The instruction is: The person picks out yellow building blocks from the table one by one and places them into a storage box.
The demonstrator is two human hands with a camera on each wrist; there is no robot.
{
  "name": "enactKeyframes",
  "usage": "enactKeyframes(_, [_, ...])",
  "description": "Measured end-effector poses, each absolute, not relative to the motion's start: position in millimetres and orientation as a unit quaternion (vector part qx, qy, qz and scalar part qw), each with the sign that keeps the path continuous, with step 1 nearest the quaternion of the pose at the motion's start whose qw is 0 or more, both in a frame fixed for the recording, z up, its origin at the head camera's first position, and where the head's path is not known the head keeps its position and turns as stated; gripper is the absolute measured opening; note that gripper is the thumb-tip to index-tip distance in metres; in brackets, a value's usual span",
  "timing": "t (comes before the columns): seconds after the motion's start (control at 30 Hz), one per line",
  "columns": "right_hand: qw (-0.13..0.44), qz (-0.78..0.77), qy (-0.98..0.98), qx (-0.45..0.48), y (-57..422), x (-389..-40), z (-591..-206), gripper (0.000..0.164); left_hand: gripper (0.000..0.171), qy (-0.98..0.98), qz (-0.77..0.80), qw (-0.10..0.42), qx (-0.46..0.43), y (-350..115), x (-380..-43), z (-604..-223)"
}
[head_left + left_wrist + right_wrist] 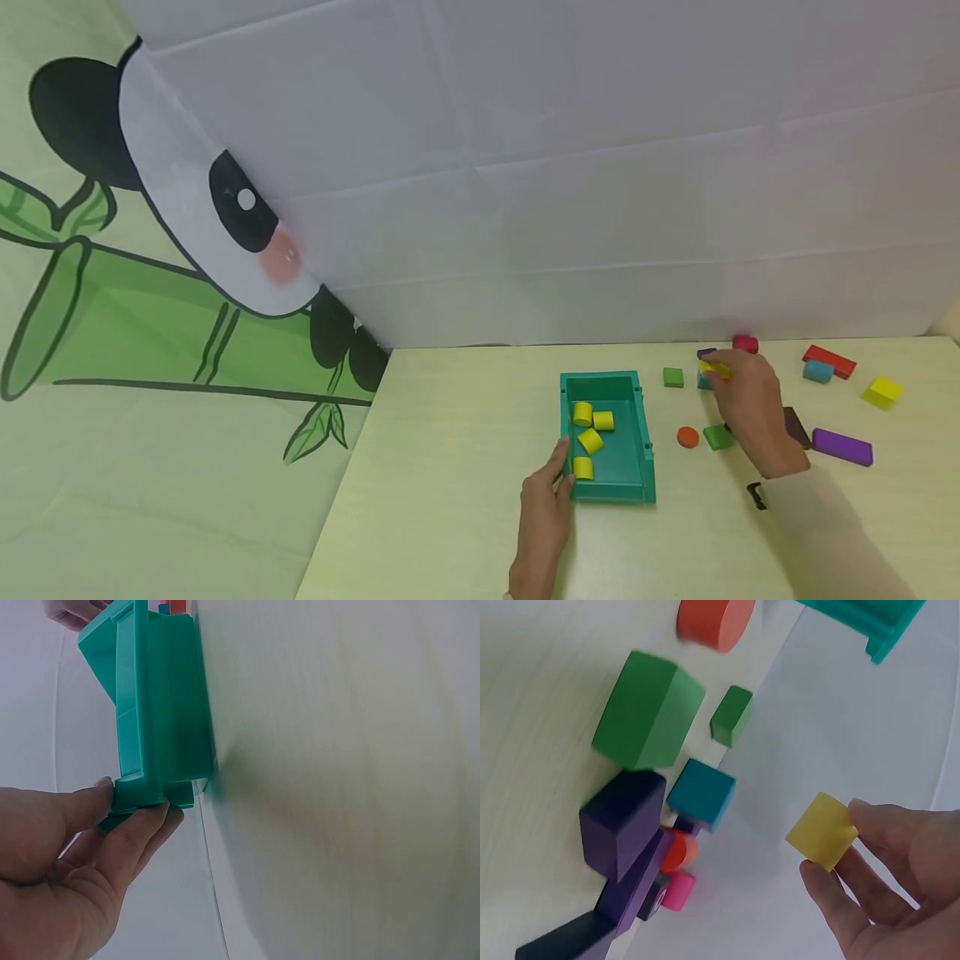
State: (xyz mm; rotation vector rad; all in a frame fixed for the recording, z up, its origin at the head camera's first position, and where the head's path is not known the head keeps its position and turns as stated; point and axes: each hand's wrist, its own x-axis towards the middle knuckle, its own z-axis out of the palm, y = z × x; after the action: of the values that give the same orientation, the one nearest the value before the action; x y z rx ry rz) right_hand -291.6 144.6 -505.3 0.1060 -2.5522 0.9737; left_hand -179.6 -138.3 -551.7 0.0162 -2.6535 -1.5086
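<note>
My left hand (546, 508) grips the near left side of a teal plastic bin (626, 450), its thumb and fingers on either side of the wall in the left wrist view. Inside the bin lie several yellow cylinders (591, 441), mostly along its left half. To the right, my right hand (750, 408) pinches a yellow block (823, 831) between thumb and fingertips, held above the tabletop. Beneath and around that hand are a blue block (702, 793), a green block (718, 437) and dark purple blocks (622, 823), some partly hidden by the hand in the head view.
An orange disc (687, 437) and a small green block (673, 377) lie between bin and right hand. Further right are a purple bar (843, 447), a yellow block (882, 392), a red bar (840, 363) and a blue cylinder (817, 371). A white cloth (600, 208) hangs behind the table.
</note>
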Motion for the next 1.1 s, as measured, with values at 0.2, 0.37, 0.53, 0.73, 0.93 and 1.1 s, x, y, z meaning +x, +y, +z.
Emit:
enactKeyframes(0.2, [0.184,0.354,-0.916,0.038,133,-287,-504,0.024,0.057,-0.867,-0.497,0.033,0.014,-138,-179,-550])
enactKeyframes(0.37, [0.181,0.355,-0.916,0.038,123,-283,-504,0.024,0.056,-0.866,-0.499,0.033,0.016,-138,-179,-548])
enactKeyframes(0.53, [0.170,0.351,-0.920,0.036,112,-279,-505,0.026,0.057,-0.862,-0.505,0.033,0.013,-138,-179,-549])
enactKeyframes(0.73, [0.171,0.354,-0.919,0.042,104,-275,-503,0.027,0.057,-0.861,-0.507,0.031,0.014,-138,-178,-550])
enactKeyframes(0.93, [0.177,0.348,-0.919,0.056,97,-271,-504,0.026,0.057,-0.862,-0.505,0.031,0.016,-138,-178,-550])
enactKeyframes(1.1, [0.174,0.350,-0.919,0.055,92,-271,-505,0.025,0.057,-0.864,-0.501,0.032,0.018,-138,-179,-550])
